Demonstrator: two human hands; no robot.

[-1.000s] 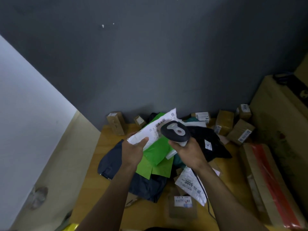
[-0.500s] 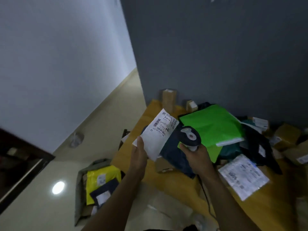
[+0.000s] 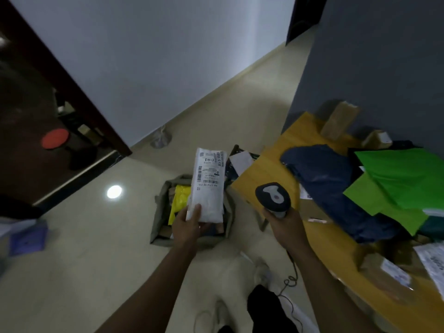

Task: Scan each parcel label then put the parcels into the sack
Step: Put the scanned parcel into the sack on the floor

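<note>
Head view, quick question: where's the white parcel sitting, and who's gripping what?

Reply: the left hand is holding it up by its bottom end, with the thumb pressing on the front and the fingers curling behind. The label is facing the camera. It's hanging in the air right over the open sack, and I can't tell if it's touching the rim. The right hand is wrapping tight around the handle of the scanner, which is hovering over the near edge of the table, close to its left corner.

OP: nice. How's the room around the sack looking?

Reply: the sack is sitting on the floor just beside that left corner of the table, with a yellow parcel lying inside it. Pale tile is running from the sack's left side out to the white wall. The scanner's cable is trailing down past the table's near edge to the floor.

On the table, a navy parcel is lying near the left edge and a green parcel is overlapping its right side. A cardboard box is standing at the far edge against the grey wall.
</note>
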